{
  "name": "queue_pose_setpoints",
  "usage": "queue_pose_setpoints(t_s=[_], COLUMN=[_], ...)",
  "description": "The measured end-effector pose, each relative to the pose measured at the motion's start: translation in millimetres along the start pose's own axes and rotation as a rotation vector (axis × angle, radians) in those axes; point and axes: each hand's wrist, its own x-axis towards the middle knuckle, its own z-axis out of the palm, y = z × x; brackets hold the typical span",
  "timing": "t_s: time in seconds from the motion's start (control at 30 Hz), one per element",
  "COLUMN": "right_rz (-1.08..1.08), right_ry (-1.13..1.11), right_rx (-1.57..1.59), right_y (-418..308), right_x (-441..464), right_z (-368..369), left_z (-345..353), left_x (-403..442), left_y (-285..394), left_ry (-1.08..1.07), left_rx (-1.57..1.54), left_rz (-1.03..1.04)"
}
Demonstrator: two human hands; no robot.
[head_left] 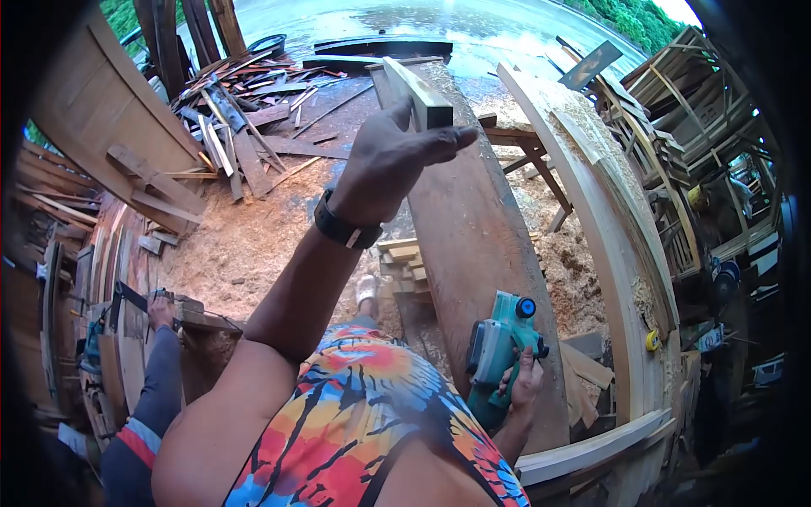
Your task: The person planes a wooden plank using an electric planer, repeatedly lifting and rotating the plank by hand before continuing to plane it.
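My left hand (389,156), with a dark watch on its wrist, is raised at the near end of a squared wooden board (427,106). Its fingers lie along the board's left side, partly hidden, and the thumb stretches across beneath the end. Low on the right, my right hand (524,376) is wrapped around the handle of a teal electric planer (500,338). The planer is over the near part of a long wide plank bench (473,220); whether it touches the bench I cannot tell.
At left, another person's hand (160,313) is beside a dark angular tool (128,297). Scrap wood (253,93) is heaped at the back left, with shavings (228,241) over the ground. Long pale planks (583,211) and a yellow tape measure (652,340) lie at right. Water (498,29) lies beyond.
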Motion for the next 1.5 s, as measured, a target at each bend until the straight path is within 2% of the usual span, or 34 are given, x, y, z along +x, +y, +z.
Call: queue_pose_setpoints(t_s=[0.5, 1.5], right_rz=[0.019, 0.019], right_ry=[-0.024, 0.003], right_rx=[-0.02, -0.004], right_y=[-3.9, -3.8], right_x=[-3.2, -3.8], right_z=[-0.4, 0.3], left_z=[2.5, 1.3], left_x=[14.2, 16.4], left_y=[-2.6, 8.0], left_ry=[0.003, 0.042], left_rx=[0.037, 0.044], left_rz=[0.088, -0.001])
